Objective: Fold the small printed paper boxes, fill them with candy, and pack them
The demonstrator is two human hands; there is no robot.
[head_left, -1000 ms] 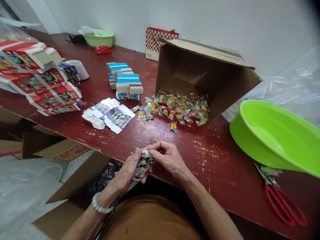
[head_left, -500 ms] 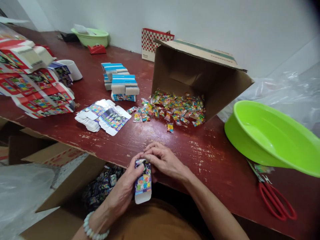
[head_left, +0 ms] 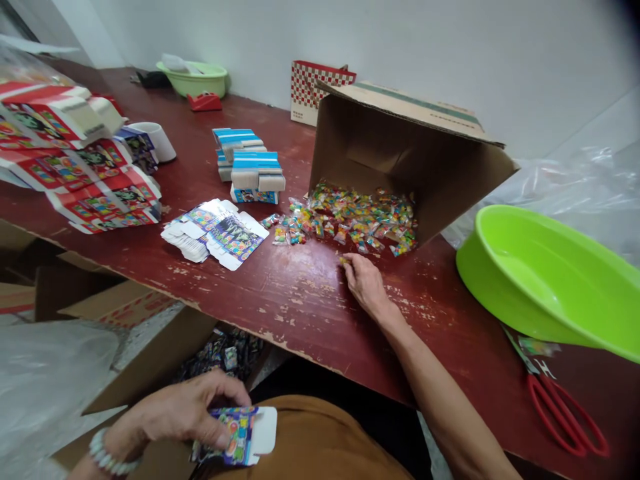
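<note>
Purple printed carton, small, one: held in the left hand, thumb across its printed face, white flap standing out to the right; situated over the lap, below the table's near edge.

Right hand, one: reached forward over the red table, well apart from the carton, fingertips at a single candy packet; whether they have closed on it cannot be told.

Candy packets, clear-wrapped, many: heaped just beyond the right hand, spilling from the mouth of a cardboard box laid on its side.

Flat cartons, purple and white, one pile: left of the packets. Blue-topped bundles, stacked: behind that pile. Red bundles, stacked: far left.

Green basin, one: right of the right forearm; red-handled scissors below it.

Dark packets, many: in an open box under the table edge, beyond the left hand.

Table edge: runs between the two hands.
</note>
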